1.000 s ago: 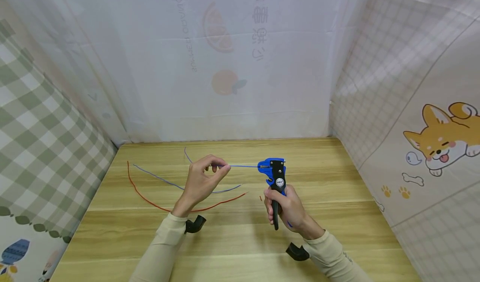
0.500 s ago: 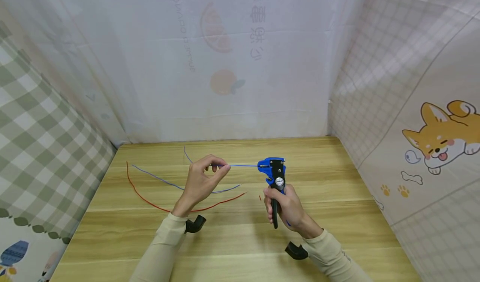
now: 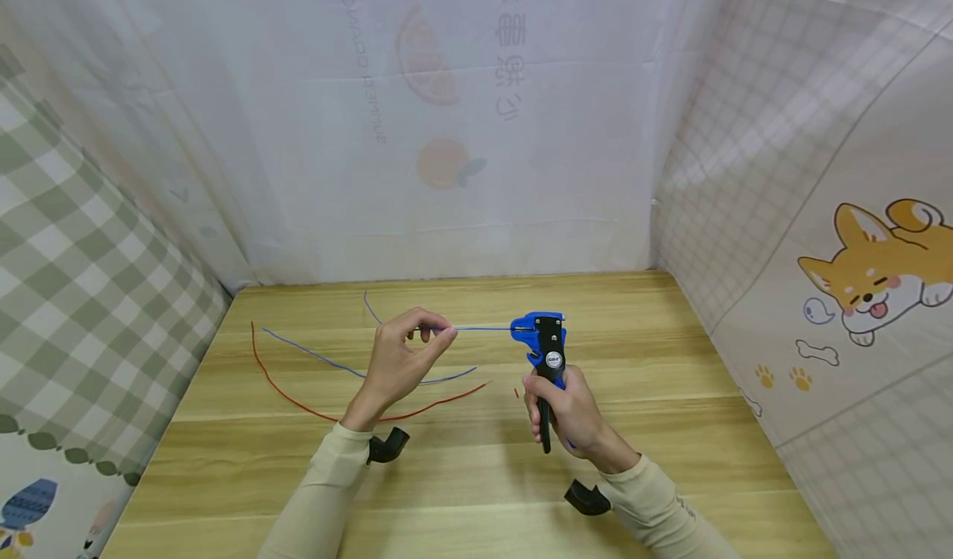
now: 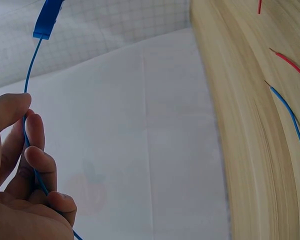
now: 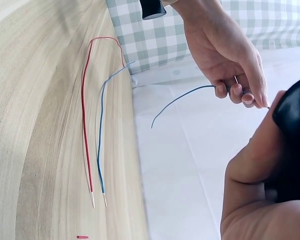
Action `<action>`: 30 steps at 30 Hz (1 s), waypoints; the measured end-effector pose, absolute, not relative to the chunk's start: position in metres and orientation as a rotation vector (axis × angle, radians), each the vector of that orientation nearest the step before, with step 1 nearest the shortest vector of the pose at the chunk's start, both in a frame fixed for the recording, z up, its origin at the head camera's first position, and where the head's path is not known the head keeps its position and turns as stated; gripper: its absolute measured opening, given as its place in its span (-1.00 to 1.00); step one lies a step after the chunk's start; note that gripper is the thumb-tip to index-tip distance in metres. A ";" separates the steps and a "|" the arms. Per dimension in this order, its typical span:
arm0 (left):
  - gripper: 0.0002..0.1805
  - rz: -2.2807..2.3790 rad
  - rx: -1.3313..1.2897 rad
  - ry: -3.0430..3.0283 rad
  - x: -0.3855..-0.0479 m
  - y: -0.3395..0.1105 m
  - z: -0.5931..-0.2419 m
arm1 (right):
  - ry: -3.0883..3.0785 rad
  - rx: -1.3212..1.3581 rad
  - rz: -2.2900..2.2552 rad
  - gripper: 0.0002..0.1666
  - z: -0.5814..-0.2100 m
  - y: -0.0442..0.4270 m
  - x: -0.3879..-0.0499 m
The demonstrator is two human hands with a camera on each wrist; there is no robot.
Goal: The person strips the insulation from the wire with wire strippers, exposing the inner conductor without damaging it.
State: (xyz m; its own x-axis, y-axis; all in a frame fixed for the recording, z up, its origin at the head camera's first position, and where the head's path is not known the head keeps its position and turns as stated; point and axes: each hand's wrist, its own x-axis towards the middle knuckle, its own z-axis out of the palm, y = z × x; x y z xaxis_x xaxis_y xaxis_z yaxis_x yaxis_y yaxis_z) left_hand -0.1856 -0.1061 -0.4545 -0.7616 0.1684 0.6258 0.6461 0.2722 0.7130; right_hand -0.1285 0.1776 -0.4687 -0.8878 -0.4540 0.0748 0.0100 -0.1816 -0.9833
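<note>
Between thumb and fingers, my left hand (image 3: 405,356) pinches a thin blue wire (image 3: 484,328), whose other end trails out behind the hand. The wire runs right into the blue nose of a wire stripper (image 3: 549,348). My right hand (image 3: 573,414) grips the stripper's black and blue handles and keeps it upright above the table. The wire's tip is hidden inside the stripper's nose. In the left wrist view, the wire (image 4: 28,75) stretches from the fingertips to the tool's blue end (image 4: 46,22).
On the wooden table (image 3: 462,493) lie a second blue wire (image 3: 313,352) and a red wire (image 3: 279,387), each with a bare copper end. A tiny red piece of insulation (image 3: 516,393) lies near the right hand. Fabric walls (image 3: 462,245) enclose the back and sides.
</note>
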 end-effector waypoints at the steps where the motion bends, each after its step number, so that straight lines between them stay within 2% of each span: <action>1: -0.90 -1.497 -0.734 -2.120 -0.185 -0.106 -0.455 | 1.784 -0.514 -2.141 -0.47 -0.469 0.178 -0.128; 15: -0.91 -1.490 -0.724 -2.143 -0.183 -0.107 -0.454 | 1.834 -0.516 -2.130 -0.55 -0.472 0.176 -0.127; 24: -0.91 -1.489 -0.713 -2.149 -0.183 -0.108 -0.456 | 1.883 -0.452 -2.125 -0.72 -0.471 0.171 -0.125; 30: -0.92 -1.492 -0.705 -2.147 -0.184 -0.107 -0.455 | 1.900 -0.422 -2.130 -0.74 -0.468 0.169 -0.125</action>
